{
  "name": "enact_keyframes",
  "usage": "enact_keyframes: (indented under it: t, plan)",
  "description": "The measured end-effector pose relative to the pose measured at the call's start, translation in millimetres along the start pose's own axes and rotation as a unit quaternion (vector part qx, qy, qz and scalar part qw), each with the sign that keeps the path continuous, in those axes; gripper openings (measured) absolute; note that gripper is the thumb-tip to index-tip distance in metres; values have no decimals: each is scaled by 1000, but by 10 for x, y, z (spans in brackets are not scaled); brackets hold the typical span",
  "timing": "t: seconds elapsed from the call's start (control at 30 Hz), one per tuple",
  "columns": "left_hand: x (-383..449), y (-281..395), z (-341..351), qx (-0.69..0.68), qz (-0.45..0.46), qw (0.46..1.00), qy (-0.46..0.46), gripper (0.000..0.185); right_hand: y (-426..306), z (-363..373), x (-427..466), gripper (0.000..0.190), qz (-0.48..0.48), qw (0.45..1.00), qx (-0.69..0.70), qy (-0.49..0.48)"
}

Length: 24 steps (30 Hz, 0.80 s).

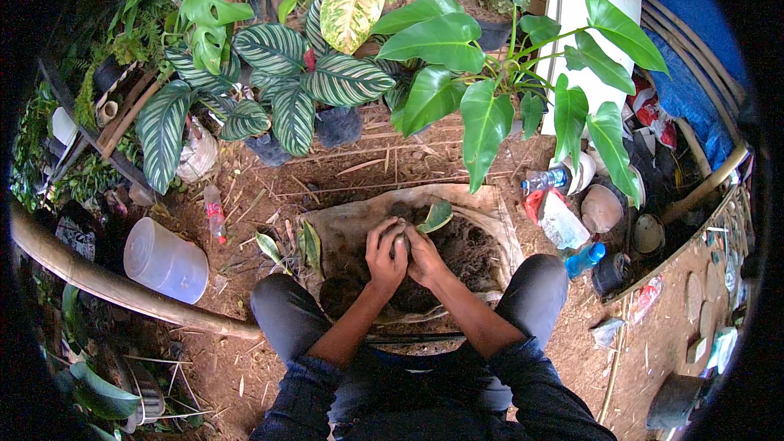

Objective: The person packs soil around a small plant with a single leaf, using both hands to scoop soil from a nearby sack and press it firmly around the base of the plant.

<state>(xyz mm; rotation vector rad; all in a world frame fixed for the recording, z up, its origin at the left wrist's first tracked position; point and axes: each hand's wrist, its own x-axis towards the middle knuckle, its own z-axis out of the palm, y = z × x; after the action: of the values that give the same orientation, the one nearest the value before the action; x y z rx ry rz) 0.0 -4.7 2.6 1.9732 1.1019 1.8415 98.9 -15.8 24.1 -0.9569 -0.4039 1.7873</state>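
My left hand [387, 260] and my right hand [424, 257] are cupped together around a small dark lump [392, 234], probably soil, mostly covered by the fingers. A variegated green-and-yellow leaf [437, 217] sticks out just beyond my right fingers; whether it is joined to the lump cannot be told. Below the hands, dark loose soil [474, 257] lies on a worn pale sack [507, 226] spread on the ground between my knees. Two more variegated leaf pieces, a smaller leaf [269, 247] and a longer leaf [311, 247], rest at the sack's left side.
Potted plants with striped leaves [349, 79] and a broad-leaved plant [487, 110] stand ahead. On the left are a translucent plastic bucket [165, 260], a small bottle [214, 213] and a bamboo pole [135, 294]. Bottles, including a blue bottle [585, 260], and pots [603, 208] crowd the right.
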Motion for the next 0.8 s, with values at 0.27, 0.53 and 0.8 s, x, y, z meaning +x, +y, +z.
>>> enact_keyframes:
  t: [0.27, 0.53, 0.8]
  plan:
    - [106, 14, 0, 25, -7, 996, -86, 32, -164, 40, -46, 58, 35, 998, 55, 8]
    - [61, 5, -35, 33, 84, 996, -20, 23, 74, -73, 125, 36, -19, 997, 73, -25]
    - [-9, -1, -55, 8, 75, 997, 0, 14, 153, -193, 153, 33, -2, 998, 54, -42]
